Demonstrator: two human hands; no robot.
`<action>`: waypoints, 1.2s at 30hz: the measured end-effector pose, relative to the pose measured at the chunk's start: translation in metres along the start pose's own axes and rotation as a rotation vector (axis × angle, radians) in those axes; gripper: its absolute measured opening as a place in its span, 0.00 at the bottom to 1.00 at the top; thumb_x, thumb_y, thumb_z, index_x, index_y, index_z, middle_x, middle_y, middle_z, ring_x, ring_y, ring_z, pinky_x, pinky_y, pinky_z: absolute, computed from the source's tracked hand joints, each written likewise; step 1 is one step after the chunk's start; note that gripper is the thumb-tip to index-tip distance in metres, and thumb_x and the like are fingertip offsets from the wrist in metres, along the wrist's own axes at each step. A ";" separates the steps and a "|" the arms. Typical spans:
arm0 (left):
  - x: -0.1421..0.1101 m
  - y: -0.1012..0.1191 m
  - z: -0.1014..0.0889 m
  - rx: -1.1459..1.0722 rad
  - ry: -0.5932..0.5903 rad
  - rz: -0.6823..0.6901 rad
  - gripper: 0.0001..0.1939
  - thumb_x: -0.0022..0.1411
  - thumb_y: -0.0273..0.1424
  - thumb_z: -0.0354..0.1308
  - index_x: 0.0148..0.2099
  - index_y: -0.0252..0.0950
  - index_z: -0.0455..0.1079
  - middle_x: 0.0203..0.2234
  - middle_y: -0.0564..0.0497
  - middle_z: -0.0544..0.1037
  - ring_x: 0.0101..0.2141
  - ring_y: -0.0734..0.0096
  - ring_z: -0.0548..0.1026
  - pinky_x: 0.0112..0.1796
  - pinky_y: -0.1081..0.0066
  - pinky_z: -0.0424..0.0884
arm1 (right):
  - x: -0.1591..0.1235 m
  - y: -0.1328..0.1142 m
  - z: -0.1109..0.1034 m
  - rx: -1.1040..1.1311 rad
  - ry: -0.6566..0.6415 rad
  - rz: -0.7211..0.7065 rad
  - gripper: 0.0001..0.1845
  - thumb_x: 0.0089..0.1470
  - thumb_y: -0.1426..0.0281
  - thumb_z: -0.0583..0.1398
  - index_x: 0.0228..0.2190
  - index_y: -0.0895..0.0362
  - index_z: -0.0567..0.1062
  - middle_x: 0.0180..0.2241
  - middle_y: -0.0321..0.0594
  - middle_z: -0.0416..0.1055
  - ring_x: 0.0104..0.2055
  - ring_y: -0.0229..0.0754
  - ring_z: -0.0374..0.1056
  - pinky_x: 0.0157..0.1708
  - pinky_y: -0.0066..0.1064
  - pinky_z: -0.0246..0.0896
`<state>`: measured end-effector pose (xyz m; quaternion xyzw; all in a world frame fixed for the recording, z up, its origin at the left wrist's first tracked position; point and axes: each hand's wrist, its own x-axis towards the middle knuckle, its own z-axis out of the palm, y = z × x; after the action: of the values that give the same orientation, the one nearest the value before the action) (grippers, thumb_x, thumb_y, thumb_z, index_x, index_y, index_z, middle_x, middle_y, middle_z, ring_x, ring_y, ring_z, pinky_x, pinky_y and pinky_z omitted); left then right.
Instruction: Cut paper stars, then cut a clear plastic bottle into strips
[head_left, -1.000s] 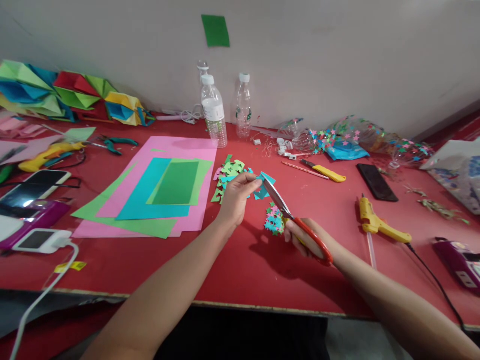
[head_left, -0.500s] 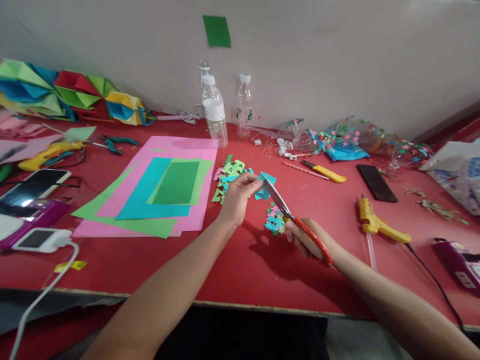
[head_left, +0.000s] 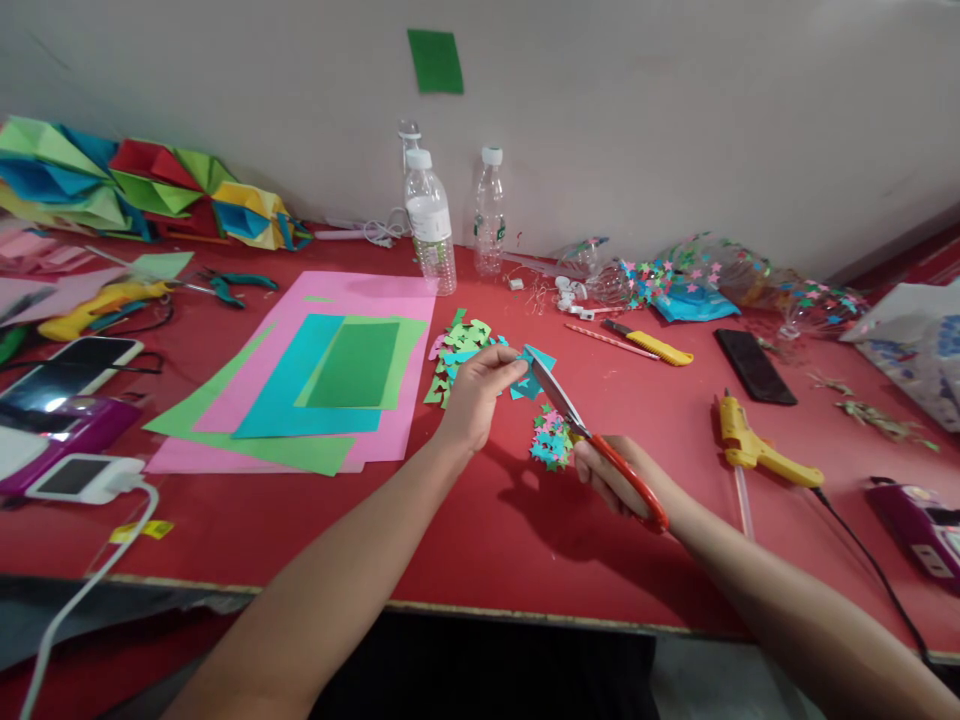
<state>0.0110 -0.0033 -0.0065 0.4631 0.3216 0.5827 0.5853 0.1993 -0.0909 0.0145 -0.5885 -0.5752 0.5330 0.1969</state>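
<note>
Between the thumb and fingers of my left hand [head_left: 484, 395] is pinched a piece of blue paper [head_left: 530, 381], mostly hidden by the fingertips and a blade. My right hand [head_left: 619, 475] grips red-handled scissors [head_left: 628, 480], their blades pointing up and left at that paper. Below the blades lies a small pile of cut paper stars [head_left: 551, 440] in pink, blue and green. Behind my left hand are green and blue paper offcuts [head_left: 471, 340]. Coloured paper sheets [head_left: 356, 365] in pink, blue and green lie stacked to the left.
Clear plastic bottles [head_left: 431, 230] stand by the wall. Right of my hands lie a yellow utility knife [head_left: 660, 347], a black phone [head_left: 754, 367] and a yellow glue gun [head_left: 757, 445] with a cord. Pliers [head_left: 229, 287] and a white power bank [head_left: 82, 478] are at left.
Both hands and the scissors have shifted very slightly to the right in view, along with the whole scene. The grip on the paper and scissors looks the same.
</note>
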 end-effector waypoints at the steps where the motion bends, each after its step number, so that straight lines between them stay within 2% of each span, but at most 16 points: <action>1: 0.000 0.000 0.000 -0.011 0.002 0.000 0.05 0.53 0.31 0.64 0.28 0.38 0.71 0.23 0.57 0.71 0.28 0.76 0.67 0.36 0.72 0.66 | 0.000 0.000 0.000 -0.002 -0.001 0.001 0.32 0.51 0.37 0.52 0.21 0.54 0.64 0.08 0.29 0.58 0.10 0.32 0.52 0.14 0.25 0.49; 10: 0.000 -0.002 -0.002 -0.033 0.023 -0.008 0.06 0.52 0.31 0.65 0.27 0.37 0.72 0.23 0.57 0.71 0.28 0.77 0.67 0.35 0.73 0.63 | 0.002 0.000 0.000 0.031 0.047 0.033 0.31 0.47 0.38 0.54 0.20 0.54 0.64 0.07 0.30 0.58 0.09 0.32 0.52 0.12 0.24 0.49; 16: 0.000 -0.004 -0.001 -0.005 0.024 -0.094 0.07 0.51 0.33 0.66 0.28 0.36 0.72 0.23 0.56 0.72 0.28 0.77 0.68 0.35 0.73 0.63 | 0.009 0.007 -0.008 0.125 0.188 -0.090 0.27 0.53 0.44 0.54 0.22 0.55 0.69 0.08 0.30 0.59 0.10 0.33 0.55 0.13 0.25 0.52; 20: -0.008 -0.009 0.007 0.077 -0.110 -0.193 0.08 0.50 0.34 0.66 0.30 0.35 0.73 0.25 0.55 0.74 0.30 0.75 0.70 0.38 0.71 0.65 | 0.014 0.008 -0.011 0.191 0.238 -0.145 0.21 0.52 0.53 0.59 0.18 0.55 0.67 0.10 0.30 0.60 0.11 0.33 0.55 0.14 0.26 0.52; 24: -0.019 -0.010 0.016 0.189 -0.302 -0.247 0.10 0.52 0.36 0.64 0.28 0.35 0.70 0.23 0.56 0.70 0.28 0.75 0.67 0.34 0.71 0.63 | 0.017 0.006 -0.008 0.293 0.204 -0.185 0.19 0.51 0.58 0.60 0.17 0.53 0.64 0.09 0.30 0.59 0.10 0.33 0.55 0.13 0.28 0.51; 27: -0.020 -0.007 0.018 0.320 -0.408 -0.174 0.10 0.55 0.35 0.61 0.27 0.35 0.68 0.25 0.55 0.68 0.29 0.74 0.66 0.34 0.70 0.63 | 0.020 0.010 -0.008 0.349 0.252 -0.221 0.15 0.51 0.63 0.60 0.18 0.53 0.64 0.09 0.29 0.59 0.10 0.33 0.55 0.14 0.27 0.52; 31: -0.013 -0.003 0.011 0.563 -0.381 0.055 0.08 0.58 0.31 0.56 0.27 0.36 0.65 0.27 0.54 0.68 0.33 0.72 0.67 0.40 0.68 0.63 | 0.026 0.016 -0.014 0.396 0.409 -0.254 0.19 0.51 0.65 0.59 0.13 0.53 0.61 0.08 0.30 0.56 0.11 0.34 0.54 0.14 0.28 0.52; 33: -0.010 -0.003 0.007 0.650 -0.394 0.079 0.10 0.60 0.31 0.55 0.27 0.36 0.65 0.27 0.53 0.67 0.32 0.72 0.67 0.39 0.68 0.64 | 0.029 0.018 -0.019 0.421 0.436 -0.253 0.21 0.50 0.64 0.58 0.11 0.52 0.59 0.07 0.30 0.55 0.11 0.34 0.54 0.13 0.28 0.51; 36: -0.009 -0.005 0.004 0.772 -0.508 0.074 0.14 0.62 0.34 0.55 0.25 0.36 0.66 0.28 0.52 0.68 0.32 0.71 0.68 0.38 0.68 0.65 | 0.031 0.018 -0.023 0.434 0.435 -0.250 0.21 0.50 0.63 0.57 0.11 0.52 0.58 0.07 0.30 0.54 0.10 0.34 0.53 0.13 0.28 0.50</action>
<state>0.0154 -0.0118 -0.0112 0.7865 0.3445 0.3089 0.4090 0.2201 -0.0587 -0.0049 -0.5578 -0.4605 0.4767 0.4996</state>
